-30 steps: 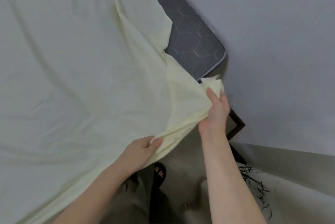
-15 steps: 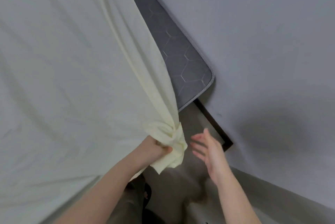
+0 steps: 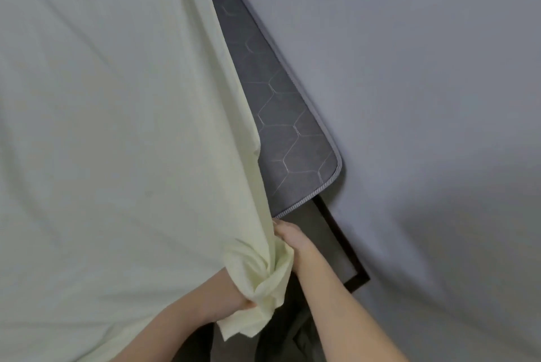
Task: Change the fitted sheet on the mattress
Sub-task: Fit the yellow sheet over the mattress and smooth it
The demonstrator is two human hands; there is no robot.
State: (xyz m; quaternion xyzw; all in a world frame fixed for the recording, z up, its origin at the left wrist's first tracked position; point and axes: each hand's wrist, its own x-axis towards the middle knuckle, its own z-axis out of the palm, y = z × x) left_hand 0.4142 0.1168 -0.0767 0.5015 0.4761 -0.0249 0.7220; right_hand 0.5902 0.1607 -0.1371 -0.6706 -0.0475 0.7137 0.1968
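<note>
Because soft, light and limp, take the fitted sheet [image 3: 117, 127], spread wide to the left of both hands, by its bunched corner rather than the loose flap below the fist, expecting stretch, not weight. Clenching that bunch in the left hand [image 3: 235, 300], fingers buried in cloth; curling the right hand [image 3: 292, 241] into the taut fold just above, close beside the bare mattress [image 3: 292, 142] corner.

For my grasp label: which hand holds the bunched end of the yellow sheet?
The left hand, lower in view, grips the bunch of the sheet; the right hand touches it higher, near the bare mattress.
</note>
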